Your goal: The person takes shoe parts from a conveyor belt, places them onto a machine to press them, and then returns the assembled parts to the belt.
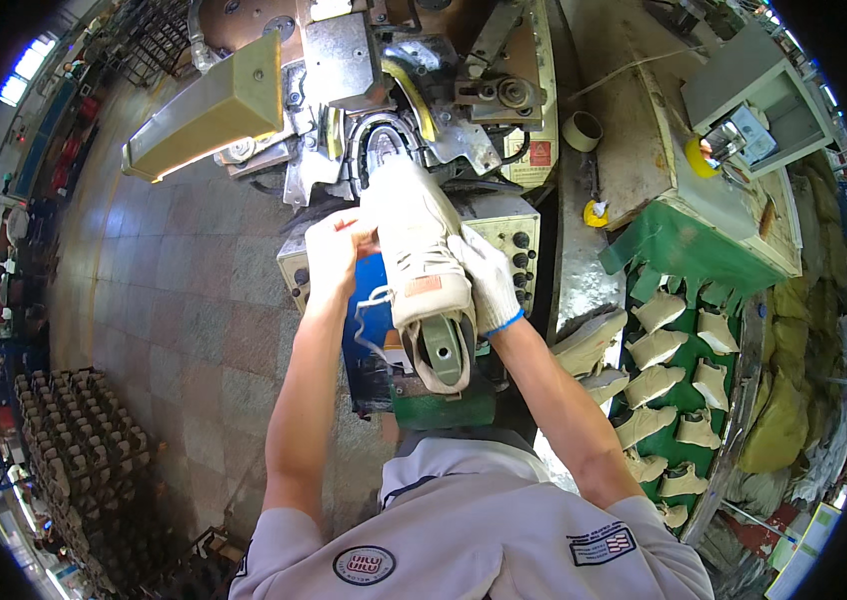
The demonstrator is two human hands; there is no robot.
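Observation:
A beige shoe upper (414, 235) is fitted over a green shoe last (444, 352), whose heel end with a round hole faces me. Its toe points into the curved metal jaws (382, 140) of a machine. My bare left hand (334, 248) is closed, with its fingertips pinching at the upper's left edge. On the opposite side, my right hand (487, 276), in a white glove with a blue cuff, grips the upper with the fingers toward its top. A pale lace (369, 325) dangles at the left of the shoe. Bright glare washes out the toe area.
A yellowish guard (209, 105) juts left from the machine. Dark knobs (521, 260) line its front panel. On the right, several beige uppers (654, 348) lie on a green rack, below a workbench (644, 150) with a tape roll (582, 130). Loaded shoe racks (84, 440) stand at lower left.

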